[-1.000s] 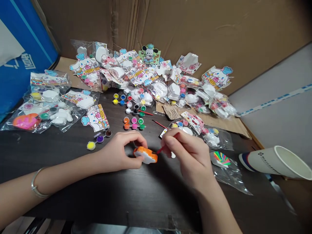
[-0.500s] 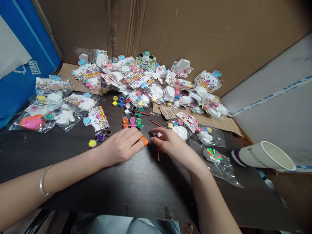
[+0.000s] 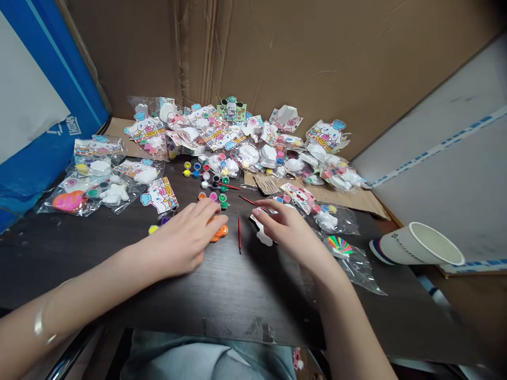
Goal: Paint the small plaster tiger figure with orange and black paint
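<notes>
My left hand (image 3: 186, 237) rests low over the table with its fingers curled over a small orange painted figure (image 3: 220, 232), which partly hides under them. My right hand (image 3: 283, 221) hovers to the right with fingers apart, holding nothing. Below its fingertips lies a flat white piece with a black edge (image 3: 263, 235), partly covered by the hand. Between both hands a thin red paintbrush (image 3: 239, 235) lies pointing toward me. Another red brush (image 3: 247, 200) is just beyond my right fingertips. Small paint pots (image 3: 213, 197) in orange, pink and green stand beyond my left hand.
Several clear bags of white figures and paints (image 3: 249, 154) are piled along the cardboard wall (image 3: 301, 63). More bags (image 3: 114, 194) lie at left beside a printed card (image 3: 160, 195). At right are a bag with a rainbow-striped piece (image 3: 339, 246) and a tipped paper cup (image 3: 415, 244).
My left hand and the orange figure have shifted left. My right hand has lifted a little, and the brush beneath it now lies further left, uncovered. More of the white piece shows.
</notes>
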A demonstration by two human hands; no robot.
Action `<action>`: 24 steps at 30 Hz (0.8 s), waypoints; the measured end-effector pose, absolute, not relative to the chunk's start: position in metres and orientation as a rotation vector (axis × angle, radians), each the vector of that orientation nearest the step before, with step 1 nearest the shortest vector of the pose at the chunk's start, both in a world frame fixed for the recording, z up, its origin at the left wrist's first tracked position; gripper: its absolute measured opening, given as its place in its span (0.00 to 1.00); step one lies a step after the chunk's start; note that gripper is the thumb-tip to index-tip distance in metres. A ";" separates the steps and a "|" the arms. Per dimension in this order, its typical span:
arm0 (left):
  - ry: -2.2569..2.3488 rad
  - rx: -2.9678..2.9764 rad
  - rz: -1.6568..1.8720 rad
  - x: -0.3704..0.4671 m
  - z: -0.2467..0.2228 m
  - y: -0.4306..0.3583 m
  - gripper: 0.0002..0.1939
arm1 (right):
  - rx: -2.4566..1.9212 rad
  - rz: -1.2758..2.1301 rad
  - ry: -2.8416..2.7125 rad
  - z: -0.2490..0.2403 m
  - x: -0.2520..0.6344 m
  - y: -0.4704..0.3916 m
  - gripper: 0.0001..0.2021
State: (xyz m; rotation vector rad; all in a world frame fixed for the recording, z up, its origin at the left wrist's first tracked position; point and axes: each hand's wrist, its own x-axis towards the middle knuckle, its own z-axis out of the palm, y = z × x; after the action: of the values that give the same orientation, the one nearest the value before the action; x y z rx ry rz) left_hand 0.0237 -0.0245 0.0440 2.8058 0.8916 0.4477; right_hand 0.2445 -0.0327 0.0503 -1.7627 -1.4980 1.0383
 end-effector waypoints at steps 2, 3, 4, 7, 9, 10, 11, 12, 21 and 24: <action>0.893 2.315 0.468 0.019 0.056 -0.039 0.30 | -1.689 1.008 -1.394 0.055 0.250 -0.043 0.19; 0.797 1.996 0.502 0.018 0.057 -0.046 0.35 | -1.646 1.016 -1.329 0.057 0.252 -0.047 0.19; 0.640 1.650 0.553 0.019 0.056 -0.052 0.32 | -1.599 1.049 -1.266 0.058 0.253 -0.052 0.19; 0.403 0.738 0.681 0.024 0.040 -0.061 0.27 | -1.465 1.217 -1.110 0.056 0.253 -0.062 0.19; 0.337 0.474 0.732 0.028 0.029 -0.064 0.25 | -1.403 1.283 -1.045 0.053 0.251 -0.066 0.18; 0.315 0.409 0.756 0.030 0.025 -0.065 0.25 | -1.381 1.298 -1.026 0.050 0.249 -0.068 0.17; 0.308 0.367 0.777 0.031 0.023 -0.066 0.24 | -1.364 1.308 -1.017 0.048 0.248 -0.069 0.16; 0.317 0.333 0.793 0.033 0.022 -0.067 0.24 | -1.350 1.316 -1.016 0.046 0.246 -0.070 0.15; 0.873 0.370 1.072 0.050 0.023 -0.078 0.04 | -1.300 1.340 -1.145 0.042 0.237 -0.081 0.13; 0.966 0.428 1.148 0.054 0.028 -0.076 0.12 | -1.305 1.232 -1.339 0.033 0.246 -0.103 0.10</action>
State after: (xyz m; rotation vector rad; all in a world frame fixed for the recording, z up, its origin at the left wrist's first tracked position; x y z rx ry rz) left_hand 0.0540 -0.0764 0.0283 0.4277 0.9660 1.1480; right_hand 0.2457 -0.1033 0.0333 -1.3055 -1.3390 1.2324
